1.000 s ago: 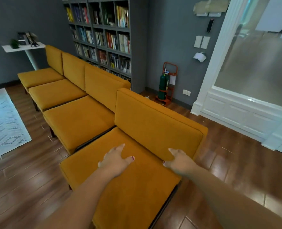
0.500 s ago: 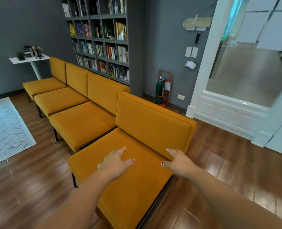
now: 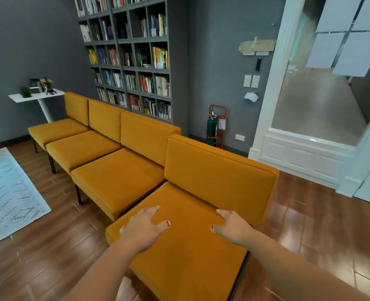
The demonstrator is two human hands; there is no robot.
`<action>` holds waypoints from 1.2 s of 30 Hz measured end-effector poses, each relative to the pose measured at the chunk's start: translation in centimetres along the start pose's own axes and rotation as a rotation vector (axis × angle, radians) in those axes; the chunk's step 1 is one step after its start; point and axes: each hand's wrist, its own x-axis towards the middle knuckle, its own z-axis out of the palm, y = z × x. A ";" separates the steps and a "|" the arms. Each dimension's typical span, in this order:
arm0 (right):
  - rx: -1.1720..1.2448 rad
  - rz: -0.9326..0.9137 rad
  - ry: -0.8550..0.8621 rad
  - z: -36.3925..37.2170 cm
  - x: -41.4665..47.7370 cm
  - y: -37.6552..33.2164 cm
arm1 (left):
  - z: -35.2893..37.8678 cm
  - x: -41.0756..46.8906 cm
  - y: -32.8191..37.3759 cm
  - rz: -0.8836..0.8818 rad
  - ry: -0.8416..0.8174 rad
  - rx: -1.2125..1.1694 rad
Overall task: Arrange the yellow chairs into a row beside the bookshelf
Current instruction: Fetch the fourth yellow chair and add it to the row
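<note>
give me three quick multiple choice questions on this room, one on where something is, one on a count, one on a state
1. Where does the green fire extinguisher stand?
A. on the white side table
B. on the floor right of the grey bookshelf
C. on the rug

2. How many mustard-yellow upholstered chairs show?
A. two
B. four
C. six

3. How are the hands on the nearest yellow chair?
A. flat, open
B. fists
C. lifted off

Answers: 1 B, against the wall there. 2 B, four seats in line. 3 A, left hand and right hand lie spread on the seat.

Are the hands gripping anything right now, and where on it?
Nothing is gripped. The left hand and right hand lie open, palms down, on the nearest yellow chair's seat cushion.
</note>
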 end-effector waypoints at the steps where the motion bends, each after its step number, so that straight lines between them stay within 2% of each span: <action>1: -0.001 0.004 0.004 1.1 0.8 -0.6 | -0.8 0.3 -1.2 0.001 0.002 0.010; 9: 0.044 0.035 0.049 5.5 5.4 -6.9 | -6.7 4.0 -7.5 0.045 -0.001 0.100; 16: 0.029 0.077 0.077 5.7 9.5 -8.5 | -8.4 10.5 -7.7 0.101 -0.074 0.137; 25: 0.098 0.195 0.098 0.1 21.2 -6.6 | -9.9 22.9 -5.4 0.082 -0.115 0.196; 29: 0.144 0.232 0.084 -3.1 26.8 -6.3 | -11.5 29.8 -2.8 0.034 -0.124 0.238; 36: 0.119 0.260 0.084 -8.2 34.3 -4.9 | -10.5 39.8 2.2 0.079 -0.162 0.256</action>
